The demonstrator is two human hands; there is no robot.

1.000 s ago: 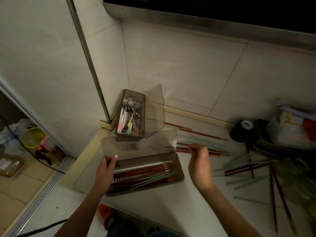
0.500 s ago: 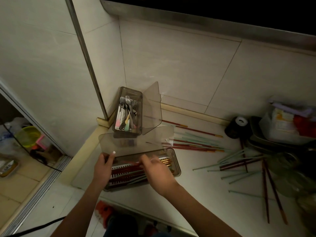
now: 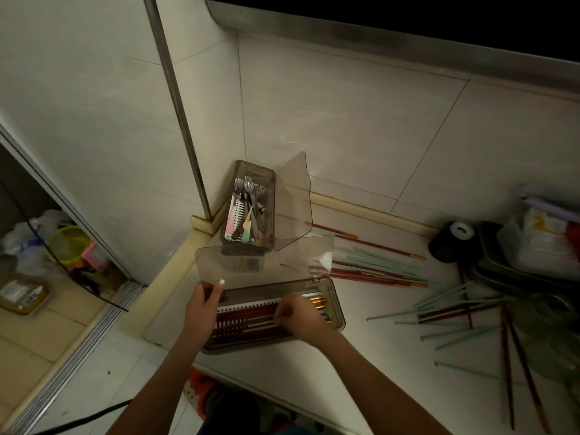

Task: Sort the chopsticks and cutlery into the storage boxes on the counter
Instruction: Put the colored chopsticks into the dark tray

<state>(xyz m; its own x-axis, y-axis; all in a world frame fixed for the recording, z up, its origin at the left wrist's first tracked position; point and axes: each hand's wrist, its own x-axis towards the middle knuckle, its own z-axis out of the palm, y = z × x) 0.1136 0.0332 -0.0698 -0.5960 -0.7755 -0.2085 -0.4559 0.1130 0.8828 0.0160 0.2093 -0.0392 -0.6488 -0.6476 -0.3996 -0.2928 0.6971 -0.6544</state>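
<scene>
Fingers of the right hand are curled over the chopstick box, setting down the chopsticks it fetched a second ago from the loose pile beside the box. Left hand still pinches the box's raised lid. Many chopsticks wait outside; behind the lid sits the cutlery box.

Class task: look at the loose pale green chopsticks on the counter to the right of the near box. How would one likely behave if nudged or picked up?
The pale green chopsticks look thin, straight and rigid, so one would probably stay stiff when lifted. Being slender, it is likely light. Lying loose on the smooth counter, it may slide or roll if nudged.
</scene>
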